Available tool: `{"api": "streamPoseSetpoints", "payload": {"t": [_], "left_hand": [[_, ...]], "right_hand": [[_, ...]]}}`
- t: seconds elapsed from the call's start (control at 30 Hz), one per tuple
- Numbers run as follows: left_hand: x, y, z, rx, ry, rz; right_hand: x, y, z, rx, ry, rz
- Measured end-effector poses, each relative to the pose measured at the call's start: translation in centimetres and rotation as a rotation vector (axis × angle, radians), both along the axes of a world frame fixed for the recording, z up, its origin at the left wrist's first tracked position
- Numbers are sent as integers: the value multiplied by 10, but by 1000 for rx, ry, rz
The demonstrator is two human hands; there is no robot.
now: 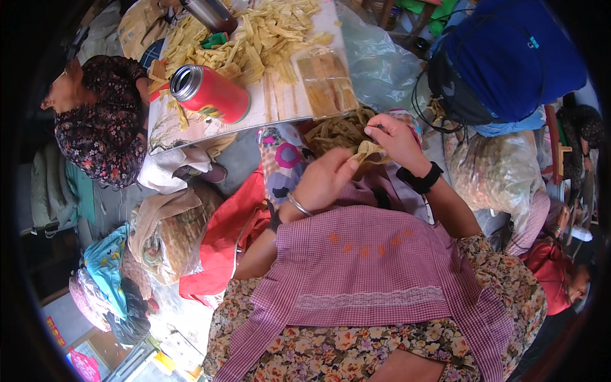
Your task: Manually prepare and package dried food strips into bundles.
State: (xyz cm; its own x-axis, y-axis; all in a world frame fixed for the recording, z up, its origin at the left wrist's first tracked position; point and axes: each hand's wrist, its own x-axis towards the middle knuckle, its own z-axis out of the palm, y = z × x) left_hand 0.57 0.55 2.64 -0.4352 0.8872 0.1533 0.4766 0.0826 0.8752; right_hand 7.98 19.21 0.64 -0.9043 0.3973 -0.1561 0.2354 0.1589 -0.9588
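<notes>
Above my lap, my left hand [329, 176], with a silver bangle at the wrist, holds a yellowish dried strip [367, 150] between thumb and fingers. My right hand [392, 138], with a black band on the wrist, is at the strip's other side, its thumb and forefinger pinched together; whether the strip reaches into that pinch is hard to tell. More brownish-yellow strips [341, 130] lie between my knees, partly hidden by my hands. On the table ahead are a large heap of pale yellow strips [267, 33] and a flat, clear plastic packet [327, 82] of strips.
The table [277, 98] bears an open red flask [210, 94], a steel flask [210, 14] and a green object [215, 40]. Plastic bags [382, 57] and filled sacks [496, 167] flank me. One person [100, 119] sits at the left; another [549, 267] is at the far right.
</notes>
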Motion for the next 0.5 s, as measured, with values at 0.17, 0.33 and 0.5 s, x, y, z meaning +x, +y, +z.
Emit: {"api": "streamPoseSetpoints", "payload": {"t": [0.17,0.33,0.5], "left_hand": [[-12,7,-10,-15,-1283,-37],[-12,6,-19,0,-1421,81],[-13,-5,-12,32,-1274,145]], "right_hand": [[-8,-14,3,179,83,179],[-12,-21,11,286,84,185],[-12,-9,13,519,80,186]]}}
